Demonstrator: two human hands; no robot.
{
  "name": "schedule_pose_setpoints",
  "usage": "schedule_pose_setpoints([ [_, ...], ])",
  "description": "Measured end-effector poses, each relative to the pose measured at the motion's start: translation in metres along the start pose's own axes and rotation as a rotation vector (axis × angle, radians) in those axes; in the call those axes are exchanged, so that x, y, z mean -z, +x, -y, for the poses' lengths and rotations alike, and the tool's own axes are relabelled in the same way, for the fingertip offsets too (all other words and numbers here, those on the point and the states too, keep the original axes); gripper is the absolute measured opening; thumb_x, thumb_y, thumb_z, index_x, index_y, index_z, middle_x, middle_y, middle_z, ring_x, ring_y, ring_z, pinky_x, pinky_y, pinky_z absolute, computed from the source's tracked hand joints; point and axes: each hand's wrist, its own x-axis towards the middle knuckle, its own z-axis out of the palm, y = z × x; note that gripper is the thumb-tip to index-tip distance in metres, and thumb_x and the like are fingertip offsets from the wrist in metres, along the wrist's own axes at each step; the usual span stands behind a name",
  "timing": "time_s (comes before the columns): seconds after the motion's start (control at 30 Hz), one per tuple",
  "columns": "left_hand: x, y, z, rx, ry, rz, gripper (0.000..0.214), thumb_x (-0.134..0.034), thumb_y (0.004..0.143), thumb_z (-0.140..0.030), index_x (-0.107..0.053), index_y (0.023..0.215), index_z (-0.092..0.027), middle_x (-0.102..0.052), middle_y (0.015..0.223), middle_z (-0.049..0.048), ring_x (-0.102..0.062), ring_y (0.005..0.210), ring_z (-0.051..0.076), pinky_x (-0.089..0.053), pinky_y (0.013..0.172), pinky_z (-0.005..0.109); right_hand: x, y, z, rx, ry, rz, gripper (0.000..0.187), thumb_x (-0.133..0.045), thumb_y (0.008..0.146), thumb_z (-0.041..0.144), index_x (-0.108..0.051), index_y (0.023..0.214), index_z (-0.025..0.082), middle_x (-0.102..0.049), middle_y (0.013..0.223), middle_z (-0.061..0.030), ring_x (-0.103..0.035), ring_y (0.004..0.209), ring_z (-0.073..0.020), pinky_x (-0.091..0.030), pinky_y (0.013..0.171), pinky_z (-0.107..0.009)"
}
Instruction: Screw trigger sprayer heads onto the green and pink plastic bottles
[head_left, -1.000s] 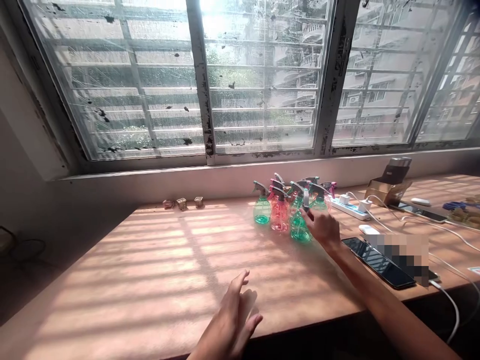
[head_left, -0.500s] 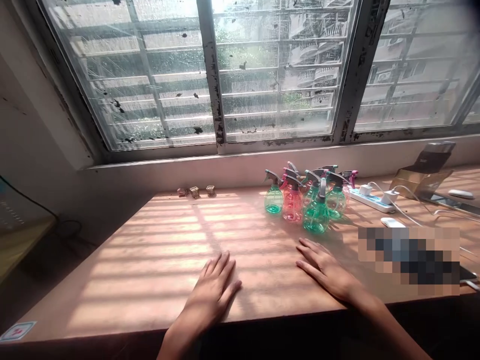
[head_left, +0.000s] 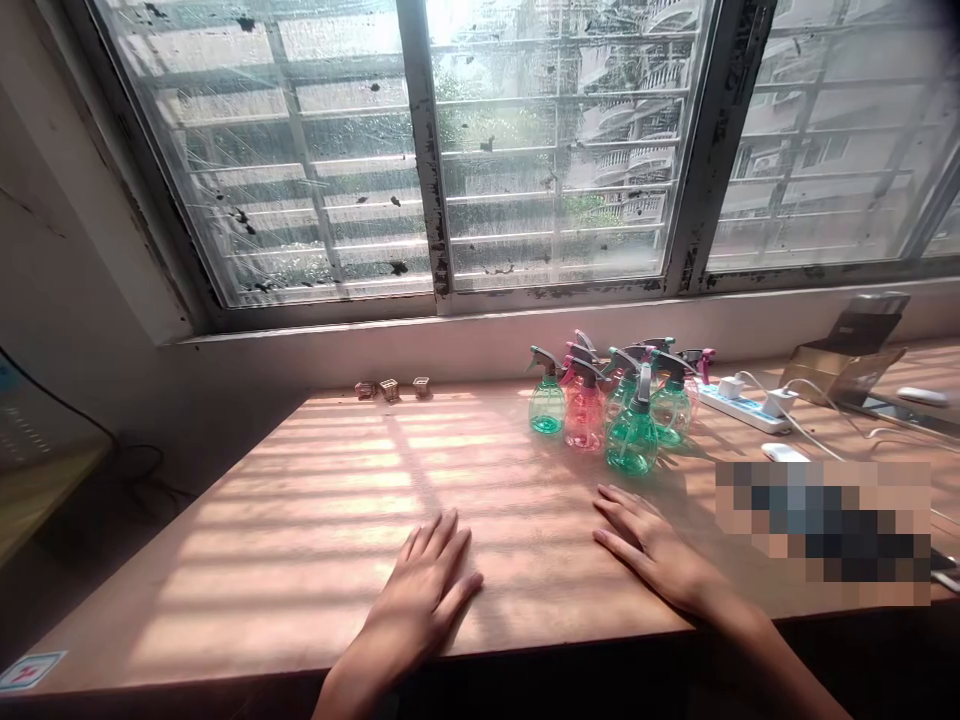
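Note:
My left hand (head_left: 422, 587) lies flat on the wooden desk (head_left: 300, 520), fingers stretched out, holding nothing. My right hand (head_left: 649, 545) also rests palm down with fingers spread, a short way in front of a cluster of small spray bottles (head_left: 615, 405). The nearest is a green spray bottle (head_left: 632, 438); beside it stand a pink spray bottle (head_left: 584, 415) and another green one (head_left: 547, 405). Neither hand touches a bottle.
Three tiny basket-like objects (head_left: 390, 389) sit near the wall below the window (head_left: 450, 150). A white power strip (head_left: 742, 403) with cables, a white mouse (head_left: 784, 452) and a brown box with a stand (head_left: 840, 365) lie at the right.
My right hand has drawn back from the front green bottle and now lies flat. My left hand came down onto the desk. In the last half second almost nothing moved.

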Motion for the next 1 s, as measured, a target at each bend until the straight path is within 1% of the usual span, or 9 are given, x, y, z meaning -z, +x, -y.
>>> schedule_pose_setpoints([
  [0.1, 0.000, 0.000, 0.001, -0.009, -0.012, -0.017, 0.059, -0.051, 0.106, -0.048, -0.050, 0.157, -0.018, -0.032, 0.170, 0.0141, -0.031, 0.158, 0.039, -0.031, 0.126, 0.064, -0.003, -0.003, 0.000, 0.020, 0.040, -0.022, 0.062, -0.052, 0.101, 0.059, -0.064, 0.145, 0.018, -0.049, 0.166, -0.0144, -0.037, 0.156, -0.0373, -0.031, 0.129, -0.057],
  [0.17, 0.001, -0.001, 0.001, -0.022, -0.023, -0.019, 0.057, -0.051, 0.106, -0.048, -0.051, 0.156, -0.021, -0.037, 0.168, 0.0111, -0.032, 0.158, 0.038, -0.030, 0.127, 0.063, -0.001, -0.005, 0.004, 0.000, 0.116, -0.146, 0.058, -0.056, 0.100, 0.058, -0.062, 0.144, 0.021, -0.060, 0.156, -0.0152, -0.054, 0.145, -0.0378, -0.044, 0.120, -0.057],
  [0.3, 0.002, 0.000, 0.003, -0.051, -0.053, -0.016, 0.053, -0.050, 0.107, -0.046, -0.052, 0.155, -0.025, -0.045, 0.165, 0.0068, -0.035, 0.157, 0.036, -0.030, 0.127, 0.063, 0.031, 0.002, 0.018, -0.060, 0.151, -0.827, 0.047, -0.054, 0.104, 0.050, -0.057, 0.141, 0.021, -0.076, 0.127, -0.0176, -0.077, 0.104, -0.0338, -0.064, 0.088, -0.049],
  [0.4, 0.002, 0.001, 0.003, -0.055, -0.073, -0.021, 0.053, -0.050, 0.107, -0.046, -0.052, 0.155, -0.023, -0.043, 0.166, 0.0085, -0.034, 0.157, 0.036, -0.028, 0.127, 0.064, 0.078, 0.029, 0.026, -0.030, -0.143, -1.091, 0.059, -0.049, 0.105, 0.055, -0.051, 0.149, 0.016, -0.063, 0.144, -0.0242, -0.067, 0.123, -0.0395, -0.058, 0.098, -0.053],
  [0.47, 0.002, 0.000, 0.002, -0.051, -0.079, -0.017, 0.054, -0.051, 0.107, -0.045, -0.052, 0.155, -0.022, -0.043, 0.167, 0.0087, -0.033, 0.158, 0.036, -0.027, 0.128, 0.064, 0.108, 0.057, 0.025, -0.022, -0.230, -1.049, 0.072, -0.043, 0.105, 0.060, -0.042, 0.157, 0.009, -0.046, 0.160, -0.0288, -0.041, 0.150, -0.0410, -0.038, 0.121, -0.056],
  [0.53, 0.003, -0.002, 0.000, -0.042, -0.085, -0.013, 0.053, -0.052, 0.106, -0.044, -0.053, 0.155, -0.023, -0.043, 0.167, 0.0079, -0.032, 0.158, 0.036, -0.027, 0.129, 0.063, 0.127, 0.085, 0.019, -0.128, -0.368, -0.940, 0.084, -0.030, 0.107, 0.064, -0.031, 0.161, 0.001, -0.036, 0.165, -0.0336, -0.035, 0.152, -0.0445, -0.035, 0.120, -0.059],
  [0.73, 0.004, -0.006, -0.002, -0.050, -0.105, -0.033, 0.049, -0.053, 0.107, -0.046, -0.056, 0.152, -0.027, -0.046, 0.166, 0.0087, -0.036, 0.157, 0.034, -0.023, 0.128, 0.066, 0.129, 0.126, 0.003, -0.210, -0.425, -0.667, 0.068, -0.036, 0.107, 0.060, -0.061, 0.146, 0.010, -0.049, 0.159, -0.0320, -0.053, 0.138, -0.0504, -0.042, 0.107, -0.067],
  [0.87, 0.001, 0.002, 0.003, -0.025, -0.106, -0.076, 0.046, -0.056, 0.105, -0.046, -0.062, 0.145, -0.025, -0.051, 0.162, 0.0135, -0.040, 0.154, 0.041, -0.012, 0.122, 0.080, 0.121, 0.116, 0.002, -0.254, -0.416, -0.626, 0.059, -0.042, 0.107, 0.050, -0.057, 0.151, 0.013, -0.056, 0.155, -0.0286, -0.059, 0.134, -0.0477, -0.046, 0.105, -0.062],
  [1.0, -0.006, 0.013, -0.001, -0.038, -0.126, -0.167, 0.052, -0.060, 0.103, -0.040, -0.054, 0.152, -0.024, -0.052, 0.161, 0.0171, -0.039, 0.154, 0.044, -0.021, 0.123, 0.077, 0.116, 0.084, 0.008, -0.289, -0.378, -0.604, 0.056, -0.053, 0.102, 0.040, -0.055, 0.154, 0.020, -0.082, 0.110, -0.0220, -0.076, 0.100, -0.0445, -0.058, 0.079, -0.052],
])
